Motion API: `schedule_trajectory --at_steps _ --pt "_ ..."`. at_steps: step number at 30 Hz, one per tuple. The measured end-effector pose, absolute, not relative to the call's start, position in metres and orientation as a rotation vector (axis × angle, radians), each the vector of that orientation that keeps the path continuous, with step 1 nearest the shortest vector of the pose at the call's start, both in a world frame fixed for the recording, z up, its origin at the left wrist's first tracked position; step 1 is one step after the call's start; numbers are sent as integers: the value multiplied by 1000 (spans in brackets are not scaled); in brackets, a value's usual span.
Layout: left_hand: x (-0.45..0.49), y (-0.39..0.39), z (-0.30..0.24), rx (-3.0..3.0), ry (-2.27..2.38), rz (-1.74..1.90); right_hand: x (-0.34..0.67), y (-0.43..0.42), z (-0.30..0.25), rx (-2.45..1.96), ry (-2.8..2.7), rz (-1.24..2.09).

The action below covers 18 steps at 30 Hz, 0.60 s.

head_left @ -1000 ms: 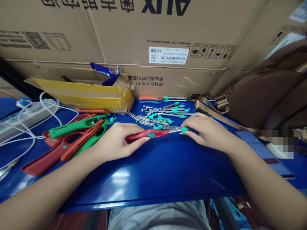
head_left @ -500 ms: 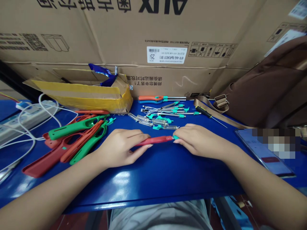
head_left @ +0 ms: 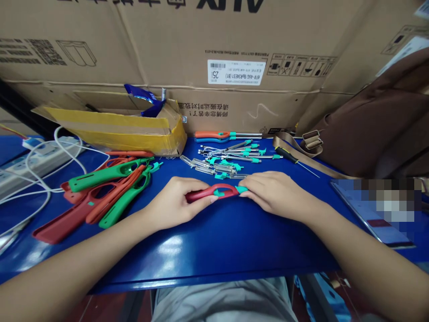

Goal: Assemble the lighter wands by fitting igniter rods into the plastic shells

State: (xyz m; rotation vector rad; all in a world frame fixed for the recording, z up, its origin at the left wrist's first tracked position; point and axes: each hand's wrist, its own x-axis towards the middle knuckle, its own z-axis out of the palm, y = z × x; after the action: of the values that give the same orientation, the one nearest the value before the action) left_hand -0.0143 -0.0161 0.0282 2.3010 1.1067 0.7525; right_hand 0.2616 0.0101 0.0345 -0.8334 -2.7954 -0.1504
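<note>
Left hand (head_left: 177, 202) is gripping long red plastic lighter body (head_left: 202, 193); right hand (head_left: 275, 191) is pinching teal plastic collar (head_left: 241, 190).

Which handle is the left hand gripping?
The red handle whose end meets the teal collar in the right hand; the others lie on the blue table.

Red lighter (head_left: 207, 191), teal trigger (head_left: 219, 193), blue table (head_left: 231, 250)

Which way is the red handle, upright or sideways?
Sideways: the red handle stretches from the left hand toward the right hand, crossways above the blue table.
</note>
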Motion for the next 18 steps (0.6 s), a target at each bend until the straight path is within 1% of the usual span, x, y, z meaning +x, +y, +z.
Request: schedule_trajectory --at_steps 4,7,9,14,18 --pt "-13 -15 28 1894 1117 624 263 8 31 -717 -2785 -200" --pt "-12 -16 26 1776 1077 599 264 5 29 -671 -2785 -231" --pt "-12 -18 25 1846 1069 621 264 3 30 -677 -2812 -220" --pt "-12 -26 25 2342 1006 812 262 -2 34 -728 -2877 -106" --pt "-10 -31 26 2578 917 904 262 -4 36 -752 -2877 -87"
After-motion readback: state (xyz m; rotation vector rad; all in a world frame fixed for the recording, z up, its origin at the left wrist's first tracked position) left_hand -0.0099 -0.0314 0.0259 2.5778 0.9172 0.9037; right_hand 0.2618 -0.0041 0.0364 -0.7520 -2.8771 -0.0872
